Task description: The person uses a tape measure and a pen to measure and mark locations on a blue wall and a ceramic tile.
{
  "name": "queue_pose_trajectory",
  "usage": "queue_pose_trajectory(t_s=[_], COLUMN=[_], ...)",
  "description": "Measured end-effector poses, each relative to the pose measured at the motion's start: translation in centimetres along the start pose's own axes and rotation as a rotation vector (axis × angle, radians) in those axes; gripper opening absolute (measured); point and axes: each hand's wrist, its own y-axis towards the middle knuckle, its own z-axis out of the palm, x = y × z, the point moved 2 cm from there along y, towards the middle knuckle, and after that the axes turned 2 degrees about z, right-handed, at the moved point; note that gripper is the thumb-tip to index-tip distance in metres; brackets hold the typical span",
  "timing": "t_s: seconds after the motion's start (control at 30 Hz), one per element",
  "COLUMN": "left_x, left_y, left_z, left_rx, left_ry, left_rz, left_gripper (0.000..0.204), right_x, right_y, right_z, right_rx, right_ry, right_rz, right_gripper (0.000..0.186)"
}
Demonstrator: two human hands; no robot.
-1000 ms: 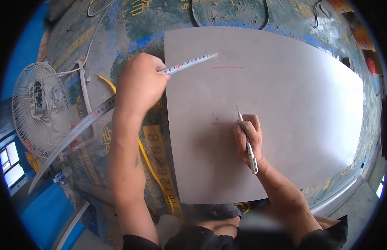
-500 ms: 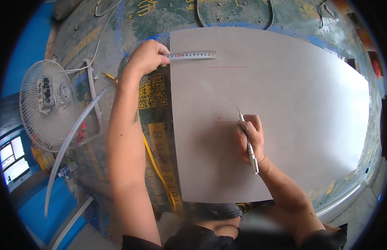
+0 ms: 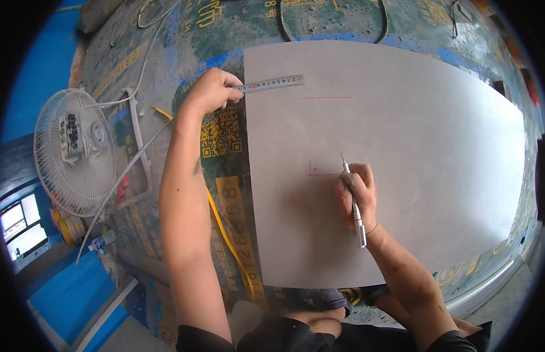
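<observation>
A large grey flat sheet point(image 3: 413, 193) with a smooth, faintly glossy face lies before me. My left hand point(image 3: 216, 91) is closed around a steel ruler point(image 3: 275, 83) at the sheet's far left edge, the square end reaching over the sheet. A long thin strip point(image 3: 117, 190) bends away left of my forearm and looks like the same ruler's tail; my arm hides the join. My right hand point(image 3: 359, 190) grips a slim white pen point(image 3: 358, 220), its fine tip pointing away from me. Close by the pen are a red corner mark and small circle point(image 3: 315, 169); farther off runs a red line point(image 3: 326, 98).
Under the sheet spreads a dusty green printed covering point(image 3: 225, 141). On the left stands a caged white fan point(image 3: 76, 149) with its cord. A yellow strap point(image 3: 225, 234) lies beside my left forearm. Dark cable loops point(image 3: 287, 26) sit beyond the far edge.
The whole view has shifted slightly. The ruler has tilted and slid a little left over the sheet, and the long strip at left has swung. Both hands keep their holds.
</observation>
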Motion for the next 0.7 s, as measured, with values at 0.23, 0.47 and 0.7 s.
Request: queue_pose_trajectory(t_s=[0.23,0.47,0.7], left_x=[-0.17,0.01,-0.05], left_y=[0.0,0.23,0.62], left_z=[-0.23,-0.33,-0.14], left_rx=[-0.008,0.02,0.085], left_ry=[0.034,0.024,0.105], left_rz=[-0.003,-0.005,0.035], left_gripper=[0.012,0.013,0.014], right_x=[-0.06,-0.12,-0.12], right_y=[-0.1,-0.19,-0.17], right_z=[0.2,0.24,0.06], right_rx=[0.004,-0.001,0.01], right_ry=[0.001,-0.004,-0.004], right_rz=[0.02,0.021,0.043], right_gripper=[0.013,0.013,0.012])
